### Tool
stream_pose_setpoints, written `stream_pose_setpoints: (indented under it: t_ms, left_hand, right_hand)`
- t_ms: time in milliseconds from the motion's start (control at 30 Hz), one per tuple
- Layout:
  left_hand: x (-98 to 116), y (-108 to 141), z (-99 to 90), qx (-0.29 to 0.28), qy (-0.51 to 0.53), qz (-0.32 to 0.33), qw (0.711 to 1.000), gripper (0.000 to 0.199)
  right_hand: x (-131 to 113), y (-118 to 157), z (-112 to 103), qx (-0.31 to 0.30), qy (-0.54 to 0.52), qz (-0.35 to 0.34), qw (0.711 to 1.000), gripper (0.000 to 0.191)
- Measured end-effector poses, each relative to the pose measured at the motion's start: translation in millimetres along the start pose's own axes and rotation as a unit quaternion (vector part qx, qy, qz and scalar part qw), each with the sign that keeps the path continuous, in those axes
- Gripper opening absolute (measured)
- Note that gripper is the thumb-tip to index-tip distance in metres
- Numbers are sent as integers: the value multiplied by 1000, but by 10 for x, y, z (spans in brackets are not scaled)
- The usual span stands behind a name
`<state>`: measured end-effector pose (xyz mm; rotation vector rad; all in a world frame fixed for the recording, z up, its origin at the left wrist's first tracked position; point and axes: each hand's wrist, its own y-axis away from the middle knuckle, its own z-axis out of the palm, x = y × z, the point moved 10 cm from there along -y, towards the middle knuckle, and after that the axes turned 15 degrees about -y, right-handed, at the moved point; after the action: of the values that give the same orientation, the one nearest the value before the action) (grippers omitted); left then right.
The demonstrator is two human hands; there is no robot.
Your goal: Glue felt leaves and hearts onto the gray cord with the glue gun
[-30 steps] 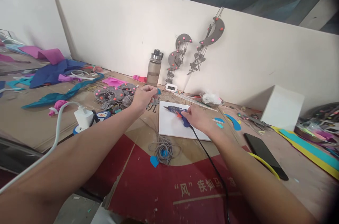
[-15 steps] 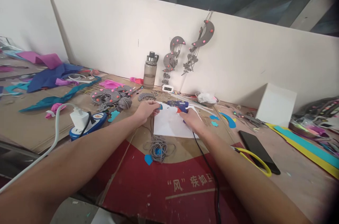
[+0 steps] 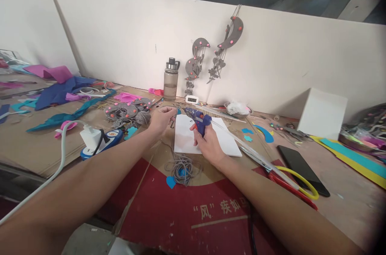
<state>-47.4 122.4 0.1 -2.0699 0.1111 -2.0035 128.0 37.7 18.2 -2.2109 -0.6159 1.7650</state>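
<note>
My left hand [image 3: 163,120] is closed in a pinch on a small blue felt piece [image 3: 179,111], just past the left far corner of a white board [image 3: 187,138]. My right hand [image 3: 209,142] wraps round the handle of a blue glue gun [image 3: 199,117] above the board, its nozzle pointing toward the felt piece. A long clear glue stick [image 3: 238,140] runs out from the gun's back. On the cardboard nearer me lies a loose heap of grey yarn [image 3: 183,169], with a blue felt cutout [image 3: 171,182] beside it.
Scissors [image 3: 262,160] and a black phone [image 3: 301,168] lie at the right. A water bottle [image 3: 171,80] stands by the back wall, near hanging grey moon ornaments [image 3: 233,35]. At the left are a blue power strip [image 3: 113,138] and felt scraps [image 3: 63,90].
My right hand has turned the glue gun and brought it nearer, so its nozzle now angles up and left. My left hand has shifted slightly left and farther away with the felt piece.
</note>
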Motion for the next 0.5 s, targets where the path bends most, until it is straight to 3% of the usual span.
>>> stream_pose_setpoints:
  t_ms: [233,500]
  left_hand:
    - [-16,30,28,0,7,-22,1000,20]
    - [-23,55,57,-16,-21,-24,999,19]
  right_hand:
    - [-1,-8,8,10,108,-21,994,18]
    - [-11,-13,8,9,142,-31,989,17]
